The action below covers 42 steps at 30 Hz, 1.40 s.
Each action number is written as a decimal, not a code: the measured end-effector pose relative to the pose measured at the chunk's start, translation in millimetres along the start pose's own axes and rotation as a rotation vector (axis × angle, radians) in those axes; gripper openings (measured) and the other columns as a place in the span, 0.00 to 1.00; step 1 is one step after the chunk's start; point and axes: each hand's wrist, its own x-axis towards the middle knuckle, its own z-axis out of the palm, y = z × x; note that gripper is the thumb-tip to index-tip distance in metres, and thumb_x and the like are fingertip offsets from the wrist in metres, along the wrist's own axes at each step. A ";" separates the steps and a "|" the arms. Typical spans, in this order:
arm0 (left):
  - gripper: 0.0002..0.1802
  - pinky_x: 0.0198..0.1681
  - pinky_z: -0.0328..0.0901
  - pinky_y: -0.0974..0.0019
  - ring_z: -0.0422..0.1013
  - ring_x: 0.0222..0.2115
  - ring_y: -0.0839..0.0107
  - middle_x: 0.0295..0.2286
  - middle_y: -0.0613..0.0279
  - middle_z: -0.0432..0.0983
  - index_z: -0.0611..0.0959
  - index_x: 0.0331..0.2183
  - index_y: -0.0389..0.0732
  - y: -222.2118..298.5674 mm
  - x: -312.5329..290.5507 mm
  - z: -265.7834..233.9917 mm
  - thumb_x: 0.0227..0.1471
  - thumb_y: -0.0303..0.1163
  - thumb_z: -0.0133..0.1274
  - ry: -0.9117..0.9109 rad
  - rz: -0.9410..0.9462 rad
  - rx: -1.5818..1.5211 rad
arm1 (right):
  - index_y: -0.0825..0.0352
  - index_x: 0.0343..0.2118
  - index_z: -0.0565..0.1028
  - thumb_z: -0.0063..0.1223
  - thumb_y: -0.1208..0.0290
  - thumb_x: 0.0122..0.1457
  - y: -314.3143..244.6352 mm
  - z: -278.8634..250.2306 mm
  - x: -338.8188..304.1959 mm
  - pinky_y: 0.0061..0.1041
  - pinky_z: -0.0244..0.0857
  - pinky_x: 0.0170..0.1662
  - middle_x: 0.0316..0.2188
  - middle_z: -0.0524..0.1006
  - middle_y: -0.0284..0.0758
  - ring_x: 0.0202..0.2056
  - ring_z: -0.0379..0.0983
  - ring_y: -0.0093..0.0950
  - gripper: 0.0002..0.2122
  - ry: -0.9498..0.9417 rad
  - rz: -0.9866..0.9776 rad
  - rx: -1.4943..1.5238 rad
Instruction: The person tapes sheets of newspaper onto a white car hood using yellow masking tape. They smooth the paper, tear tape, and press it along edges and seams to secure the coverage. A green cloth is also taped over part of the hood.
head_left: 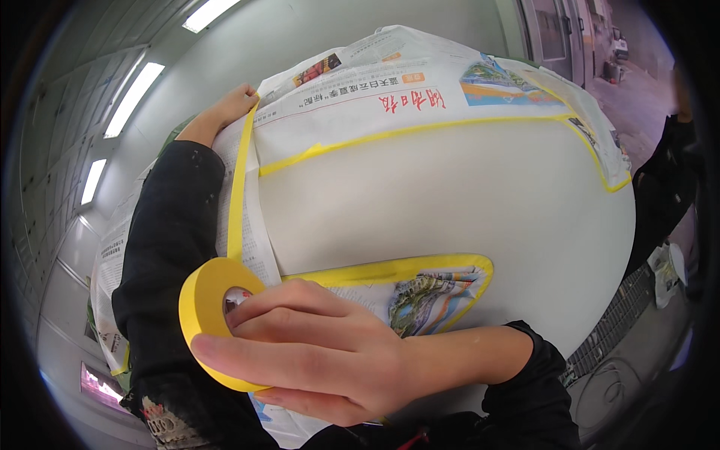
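My right hand (322,352) grips a roll of yellow masking tape (199,307), fingertips in its core and thumb side against its outer face. From the roll a stretched tape strip (241,180) runs up to my left hand (232,105), whose fingers are closed at the strip's far end, on the newspaper edge. The strip lies along a newspaper sheet (255,217) on the left. Beside it is a smooth, pale curved panel (442,195), which looks like vehicle bodywork. More newspaper (360,101), edged with yellow tape, covers its far side; a taped newspaper patch (435,300) is nearer me.
Another person's dark sleeve (664,191) shows at the right edge of the panel. Below it are a floor grating (615,319) and a coiled thin cable (600,394). Lit lamps (135,97) line the left wall, and a doorway (551,34) stands at the far right.
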 end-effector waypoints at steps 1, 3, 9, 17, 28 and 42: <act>0.18 0.50 0.67 0.60 0.76 0.43 0.65 0.41 0.54 0.82 0.77 0.47 0.43 1.7 -1.4 1.0 0.64 0.44 0.51 0.003 0.019 0.038 | 0.74 0.62 0.69 0.58 0.78 0.60 -0.9 -1.5 -1.3 0.38 0.67 0.53 0.41 0.78 0.41 0.44 0.72 0.41 0.26 0.003 0.005 -0.008; 0.19 0.51 0.67 0.60 0.76 0.45 0.63 0.43 0.53 0.81 0.77 0.48 0.42 8.2 -5.7 5.2 0.63 0.45 0.53 -0.005 0.001 0.088 | 0.77 0.57 0.73 0.62 0.80 0.57 -4.2 -6.1 -5.6 0.38 0.69 0.54 0.39 0.80 0.44 0.42 0.76 0.40 0.24 -0.011 0.038 -0.041; 0.25 0.56 0.66 0.56 0.75 0.50 0.56 0.47 0.49 0.79 0.78 0.52 0.41 49.4 -38.3 -5.4 0.59 0.45 0.58 0.028 0.026 0.090 | 0.77 0.57 0.74 0.65 0.78 0.55 -10.1 -12.9 -14.6 0.38 0.69 0.54 0.39 0.81 0.42 0.42 0.77 0.42 0.25 -0.024 0.098 -0.094; 0.41 0.64 0.58 0.51 0.67 0.60 0.54 0.54 0.50 0.76 0.81 0.58 0.46 76.9 -121.4 -71.2 0.53 0.66 0.58 -0.211 -0.047 -0.055 | 0.75 0.60 0.69 0.63 0.78 0.57 -10.4 -22.8 -16.5 0.40 0.65 0.57 0.46 0.82 0.48 0.44 0.76 0.40 0.27 -0.143 0.122 -0.085; 0.57 0.60 0.61 0.60 0.72 0.55 0.53 0.55 0.47 0.75 0.76 0.61 0.40 91.3 -138.1 -45.6 0.39 0.70 0.65 -0.369 0.140 0.154 | 0.73 0.67 0.55 0.53 0.75 0.66 -4.3 -22.1 -10.1 0.40 0.62 0.61 0.49 0.79 0.49 0.53 0.72 0.37 0.29 -0.136 0.250 -0.052; 0.37 0.60 0.63 0.55 0.67 0.59 0.51 0.58 0.44 0.71 0.74 0.60 0.39 87.1 -141.6 -14.0 0.56 0.51 0.59 -0.136 0.203 0.421 | 0.69 0.28 0.79 0.58 0.74 0.51 10.4 73.8 120.7 0.32 0.73 0.37 0.26 0.79 0.41 0.27 0.78 0.36 0.04 -0.404 -0.252 -0.405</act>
